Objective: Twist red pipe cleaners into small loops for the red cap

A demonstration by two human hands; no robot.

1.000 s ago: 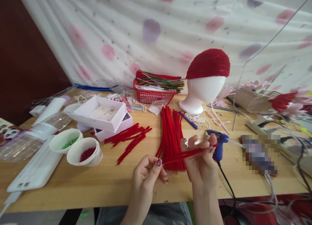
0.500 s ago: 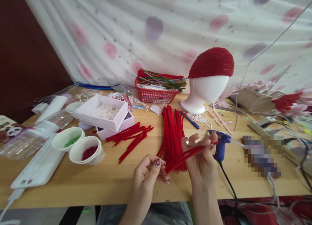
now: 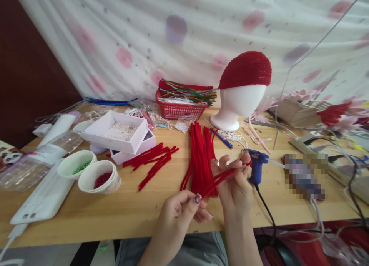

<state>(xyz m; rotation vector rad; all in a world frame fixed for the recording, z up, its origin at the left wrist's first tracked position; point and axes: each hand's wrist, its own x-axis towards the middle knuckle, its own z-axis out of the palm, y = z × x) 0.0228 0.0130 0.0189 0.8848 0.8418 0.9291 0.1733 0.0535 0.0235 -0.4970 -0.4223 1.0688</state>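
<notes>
Between my two hands runs a small bunch of red pipe cleaners [image 3: 220, 178]. My left hand [image 3: 181, 214] pinches its lower end between thumb and forefinger. The upper end is gripped between thumb and fingers of my right hand [image 3: 235, 183], palm turned up. Behind them a thick bundle of red pipe cleaners [image 3: 198, 154] lies flat on the table, partly hidden by my hands. Shorter folded red pipe cleaners [image 3: 155, 160] lie to the left. Just right of my right hand is a blue hot glue gun [image 3: 258, 164].
A white foam head [image 3: 240, 104] wearing a red cap [image 3: 248, 70] stands at the back. Left of it is a red basket [image 3: 181, 111] of pipe cleaners. White boxes [image 3: 135, 143], bead cups [image 3: 115, 185] and a power strip [image 3: 43, 200] occupy the left; cables and another power strip [image 3: 325, 158] the right.
My left hand has moved right and now pinches the lower end of the small bunch. My right hand keeps its hold. The whole view has shifted slightly.
</notes>
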